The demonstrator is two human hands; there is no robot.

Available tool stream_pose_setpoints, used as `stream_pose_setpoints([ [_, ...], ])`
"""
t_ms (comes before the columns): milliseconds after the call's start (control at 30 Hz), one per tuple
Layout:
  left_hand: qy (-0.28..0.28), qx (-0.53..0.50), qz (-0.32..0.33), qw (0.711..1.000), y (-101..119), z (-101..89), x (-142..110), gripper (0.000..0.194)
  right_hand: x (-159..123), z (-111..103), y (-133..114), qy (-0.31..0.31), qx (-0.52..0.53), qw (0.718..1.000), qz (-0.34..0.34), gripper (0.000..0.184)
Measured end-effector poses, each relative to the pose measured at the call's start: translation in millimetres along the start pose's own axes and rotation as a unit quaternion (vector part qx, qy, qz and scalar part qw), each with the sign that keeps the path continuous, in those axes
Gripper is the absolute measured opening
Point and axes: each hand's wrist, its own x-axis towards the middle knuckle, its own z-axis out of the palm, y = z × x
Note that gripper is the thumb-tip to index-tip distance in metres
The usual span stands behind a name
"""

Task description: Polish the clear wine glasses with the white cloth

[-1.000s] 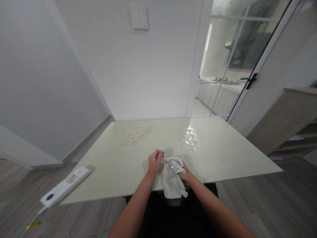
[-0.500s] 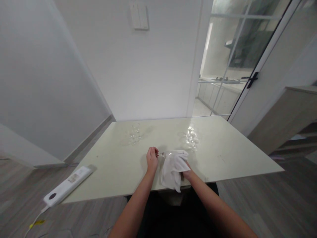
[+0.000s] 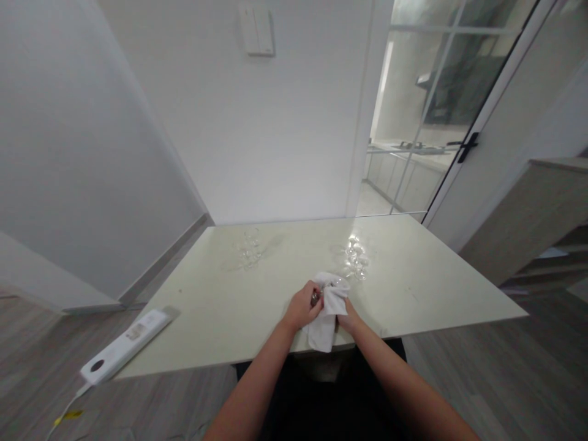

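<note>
My left hand is closed around the stem end of a clear wine glass, which lies on its side between my hands. Over the glass's bowl drapes a white cloth, its lower part hanging down toward the table's front edge. My right hand grips this cloth from the right; its fingers are mostly hidden under the fabric. The two hands are close together just above the near side of the pale table.
Clear stemmed glasses stand at the back left of the table, and another group of glasses stands right of centre, just beyond my hands. A white power strip with a cable overhangs the left edge. A wall borders the far edge.
My left hand has moved right and slightly down, up against the cloth. The glass's stem end has come along with it, and the cloth is more bunched around the bowl.
</note>
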Motion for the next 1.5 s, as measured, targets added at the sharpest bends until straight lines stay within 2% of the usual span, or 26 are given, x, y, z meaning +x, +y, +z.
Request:
stream_pose_setpoints([
  [100, -0.049, 0.060, 0.088, 0.993, 11, 0.2, 0, 0.026, 3, 4, -12, 0.078, 0.113, 0.990, 0.034, 0.036],
  [200, -0.041, 0.087, 0.154, 0.983, 16, 1.9, 0, 0.038, 6, 7, -28, 0.134, 0.190, 0.971, 0.051, 0.037],
  [300, 0.036, 0.045, 0.116, 0.992, 10, 3.3, 0, 0.042, 6, 8, -37, 0.174, 0.212, 0.957, 0.096, 0.038],
  [400, 0.130, -0.069, 0.009, 0.989, -5, 2.8, 3, 0.033, 2, 8, -35, 0.182, 0.140, 0.966, 0.115, 0.041],
  [467, 0.170, -0.157, -0.065, 0.971, -15, 2.1, 6, 0.028, -2, 7, -34, 0.160, 0.055, 0.982, 0.087, 0.046],
  [567, 0.161, -0.271, -0.128, 0.940, -24, 1.5, 11, 0.034, -5, 7, -42, 0.087, -0.033, 0.995, 0.032, 0.047],
  [700, 0.108, -0.351, -0.118, 0.923, -25, 2.1, 12, 0.052, -3, 18, -60, -0.077, -0.049, 0.996, -0.013, 0.035],
  [767, 0.100, -0.382, -0.106, 0.913, -24, 2.4, 12, 0.058, -3, 24, -65, -0.112, -0.052, 0.992, -0.024, 0.033],
  [933, 0.076, -0.452, -0.096, 0.884, -21, 0.9, 12, 0.067, -5, 29, -60, -0.098, -0.111, 0.988, -0.033, 0.036],
  [1067, 0.070, -0.448, -0.126, 0.882, -19, -1.3, 12, 0.058, -4, 30, -58, -0.105, -0.144, 0.984, -0.023, 0.035],
  [1233, 0.079, -0.459, -0.128, 0.876, -18, -1.9, 10, 0.059, -3, 40, -58, -0.080, -0.237, 0.968, 0.025, 0.027],
  [1300, 0.087, -0.475, -0.156, 0.862, -17, -2.7, 10, 0.058, -1, 42, -56, -0.075, -0.205, 0.975, 0.040, 0.025],
  [1367, 0.083, -0.511, -0.189, 0.834, -15, -3.4, 9, 0.054, 1, 41, -56, -0.100, -0.122, 0.985, 0.067, 0.024],
  [1433, 0.063, -0.552, -0.210, 0.805, -14, -3.0, 10, 0.052, 3, 36, -58, -0.132, -0.030, 0.985, 0.103, 0.024],
  [1500, 0.054, -0.566, -0.212, 0.795, -15, -1.2, 10, 0.052, 4, 30, -63, -0.143, 0.019, 0.982, 0.124, 0.025],
])
